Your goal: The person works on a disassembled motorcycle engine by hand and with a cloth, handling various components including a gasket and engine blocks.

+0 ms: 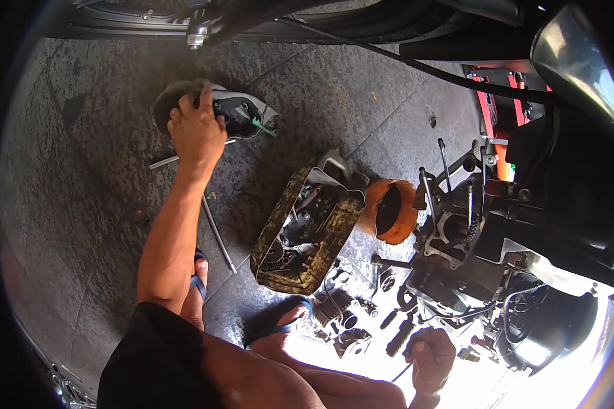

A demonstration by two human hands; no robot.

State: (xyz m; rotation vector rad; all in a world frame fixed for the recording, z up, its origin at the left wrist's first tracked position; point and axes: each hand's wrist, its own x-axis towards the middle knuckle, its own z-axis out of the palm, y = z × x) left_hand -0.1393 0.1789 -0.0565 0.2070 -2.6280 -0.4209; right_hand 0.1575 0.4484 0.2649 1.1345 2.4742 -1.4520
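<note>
Nearest, I have the right hand (433, 358) curled up by the loose engine parts (348, 317) — I can't tell if it holds anything. Next, a dirty cut-open jerrycan (334, 235) holds greasy metal parts (303, 245), maybe so they don't get lost. Beside it, an orange tub (404, 225) is too dark inside to read. Farther off, my left hand (198, 129) is on the grey rag (235, 99) on the floor (102, 225), one finger out, others bent — gripping or just resting, I can't tell.
</note>
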